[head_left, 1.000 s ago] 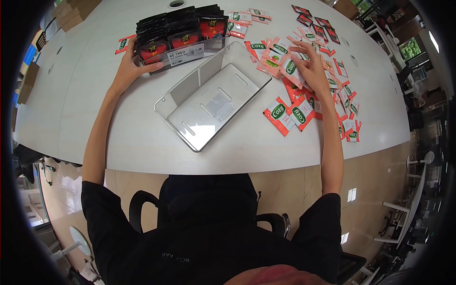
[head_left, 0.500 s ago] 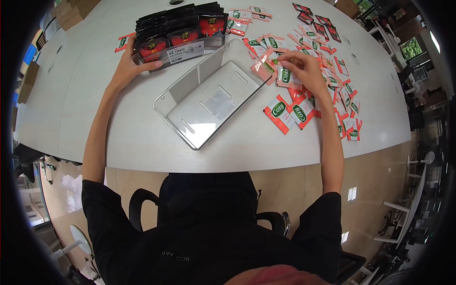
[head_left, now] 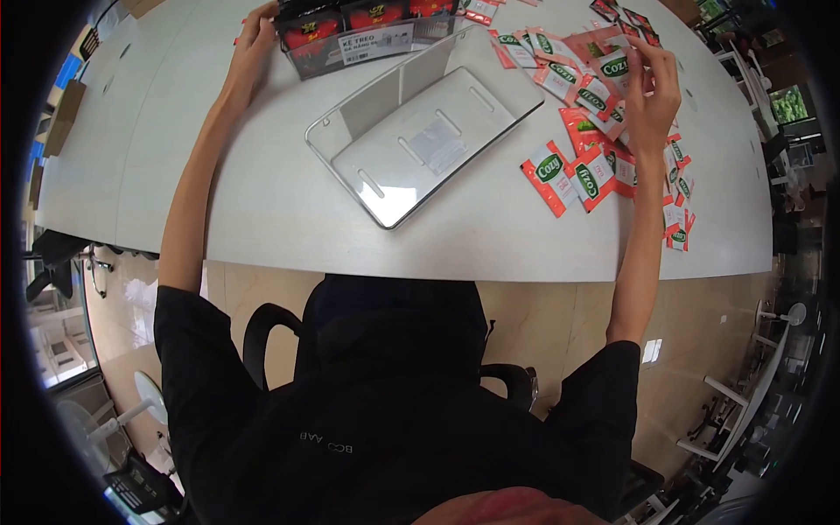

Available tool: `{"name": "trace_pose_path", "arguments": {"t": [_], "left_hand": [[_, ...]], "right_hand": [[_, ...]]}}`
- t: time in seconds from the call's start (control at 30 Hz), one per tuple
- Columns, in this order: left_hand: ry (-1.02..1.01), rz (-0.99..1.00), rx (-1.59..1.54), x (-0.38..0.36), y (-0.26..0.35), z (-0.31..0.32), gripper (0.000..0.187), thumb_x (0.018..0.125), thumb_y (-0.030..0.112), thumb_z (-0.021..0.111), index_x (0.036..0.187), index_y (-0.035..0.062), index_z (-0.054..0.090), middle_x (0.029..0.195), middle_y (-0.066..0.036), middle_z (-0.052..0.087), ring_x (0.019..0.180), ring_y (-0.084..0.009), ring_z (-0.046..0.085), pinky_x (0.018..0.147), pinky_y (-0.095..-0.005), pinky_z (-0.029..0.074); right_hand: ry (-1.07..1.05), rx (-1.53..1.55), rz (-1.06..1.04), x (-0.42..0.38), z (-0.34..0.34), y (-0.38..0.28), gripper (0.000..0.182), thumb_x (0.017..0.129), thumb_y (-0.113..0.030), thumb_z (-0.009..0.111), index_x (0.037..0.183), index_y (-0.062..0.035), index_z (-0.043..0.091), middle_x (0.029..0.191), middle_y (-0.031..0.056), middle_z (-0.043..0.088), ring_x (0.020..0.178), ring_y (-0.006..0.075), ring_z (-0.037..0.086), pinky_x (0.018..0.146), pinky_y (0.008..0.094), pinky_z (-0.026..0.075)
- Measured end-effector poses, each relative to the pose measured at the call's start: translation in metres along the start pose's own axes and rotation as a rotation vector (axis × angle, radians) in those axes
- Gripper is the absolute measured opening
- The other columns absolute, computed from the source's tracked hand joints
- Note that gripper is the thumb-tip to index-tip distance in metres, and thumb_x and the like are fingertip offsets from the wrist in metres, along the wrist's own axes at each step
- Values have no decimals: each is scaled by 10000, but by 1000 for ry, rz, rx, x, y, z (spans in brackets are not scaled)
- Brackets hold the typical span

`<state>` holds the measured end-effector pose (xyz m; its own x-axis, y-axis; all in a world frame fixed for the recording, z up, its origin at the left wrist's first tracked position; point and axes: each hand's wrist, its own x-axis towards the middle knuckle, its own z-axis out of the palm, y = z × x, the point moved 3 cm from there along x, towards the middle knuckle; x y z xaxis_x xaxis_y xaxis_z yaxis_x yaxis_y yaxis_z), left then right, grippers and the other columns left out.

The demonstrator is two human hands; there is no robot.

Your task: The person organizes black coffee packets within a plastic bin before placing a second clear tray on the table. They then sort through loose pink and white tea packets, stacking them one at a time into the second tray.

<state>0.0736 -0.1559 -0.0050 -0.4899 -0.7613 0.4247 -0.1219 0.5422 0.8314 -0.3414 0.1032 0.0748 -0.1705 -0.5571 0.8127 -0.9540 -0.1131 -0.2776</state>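
My left hand [head_left: 254, 42] is at the left end of a clear bin [head_left: 328, 54] filled with black and red packets [head_left: 374, 12]; its fingers are partly cut off by the top edge. My right hand [head_left: 652, 86] has its fingers closed at a Cozy sachet [head_left: 614, 65], above the spread of red and white Cozy sachets [head_left: 592, 96]. Between the hands lies a clear plastic bin [head_left: 398, 144] with nothing in it except a pale label showing at its bottom.
The white table [head_left: 289, 232] has its curved front edge near my body. Small black and red packets [head_left: 643, 24] lie at the back right. A cardboard box [head_left: 66, 118] stands at the far left. Chair armrests are below the table edge.
The view has shifted, so the table and bins appear higher. My right hand has moved to the right, away from the clear bin, with a sachet at its fingers.
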Motion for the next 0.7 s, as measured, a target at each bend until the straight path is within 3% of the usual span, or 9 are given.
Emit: {"name": "trace_pose_path", "arguments": {"t": [0.03,0.2,0.27,0.33,0.37,0.47,0.53,0.67,0.7], "left_hand": [[109,133,9,1,2,-4,636,989,517,376,1326,-19,436,1319,-149,484,1227,-235,450,1058,-364,307],[479,379,174,-18,64,-8,372,958,340,451,1012,-19,536,960,-83,535,869,-156,477,849,-301,377],[333,637,126,-34,93,4,376,913,345,511,983,-24,518,913,-83,518,828,-155,456,788,-290,367],[151,621,204,-64,139,36,497,791,433,640,924,-28,507,873,-73,500,765,-155,420,691,-287,335],[74,585,147,-80,158,52,463,602,297,836,887,47,570,864,-35,558,656,-174,447,645,-308,363],[-42,479,364,-112,197,98,565,557,341,877,919,54,552,810,-54,500,692,-227,459,654,-325,357],[-111,469,551,-122,189,117,655,550,401,886,968,58,515,818,-37,441,702,-174,410,627,-297,332],[-137,511,671,-104,168,105,739,554,446,888,1028,52,481,841,-40,447,746,-179,441,641,-309,361],[-132,368,539,-93,167,99,736,576,469,872,1035,47,481,845,-52,468,760,-216,472,673,-334,373]], "right_hand": [[0,22,-21,-1,3,-1,177,914,-52,598,1064,-95,681,874,38,567,739,120,564,624,240,446],[52,341,141,-14,27,-7,197,979,-148,535,1153,-65,578,934,32,574,783,89,549,671,240,453],[44,337,105,-15,31,-7,218,999,-178,505,1166,-40,532,963,35,579,814,80,546,715,235,450],[85,363,143,-15,30,-11,220,999,-172,504,1162,-26,526,966,40,577,830,79,544,741,232,445],[82,393,146,-14,29,-10,215,992,-151,517,1162,-19,516,980,41,574,874,81,550,750,221,447],[125,624,183,-3,22,-27,208,978,-121,539,1158,-19,513,999,48,570,917,93,561,767,218,455],[77,663,190,3,12,-47,215,970,-113,553,1159,-20,511,1004,51,569,933,98,566,775,220,461],[-110,761,153,7,21,-74,248,947,-100,588,1169,-29,505,1021,58,573,955,101,569,794,232,473],[-119,798,160,7,26,-84,255,933,-107,611,1159,-34,519,989,53,592,932,96,584,784,234,491]]}}
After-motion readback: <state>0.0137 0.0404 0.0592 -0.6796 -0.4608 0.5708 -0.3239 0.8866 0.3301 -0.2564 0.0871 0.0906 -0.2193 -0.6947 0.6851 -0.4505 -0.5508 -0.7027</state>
